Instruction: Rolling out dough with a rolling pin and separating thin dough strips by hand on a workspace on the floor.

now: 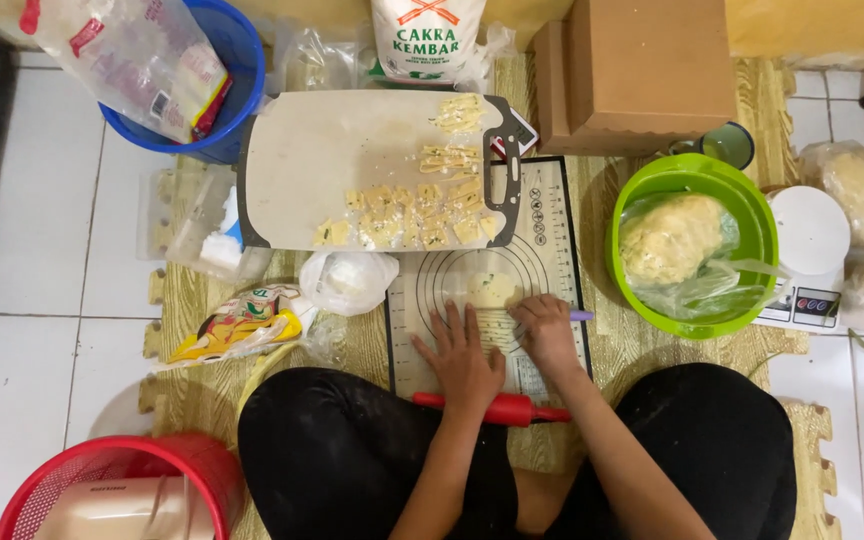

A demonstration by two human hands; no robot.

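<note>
Closest to me is a red rolling pin [497, 408] lying across my lap edge at 6 o'clock. My left hand [464, 358] sits just above it, flat and spread on the baking mat [552, 215], gripping nothing. My right hand [547, 330], at about 5 o'clock of the mat, is curled around a purple-handled tool [581, 315]; I can only see its tip, so I can't say what kind. Right at my fingertips there's a thin sheet of pale dough [490, 290] on the mat's printed rings. Looks soft, floppy and easy to tear, so I'd guess lifting from underneath an edge is safest. Further out at 12 o'clock, a cutting board [332, 170] holds cut dough pieces [422, 215]. At 2 o'clock a green bowl [747, 200] carries bagged dough [670, 240].
</note>
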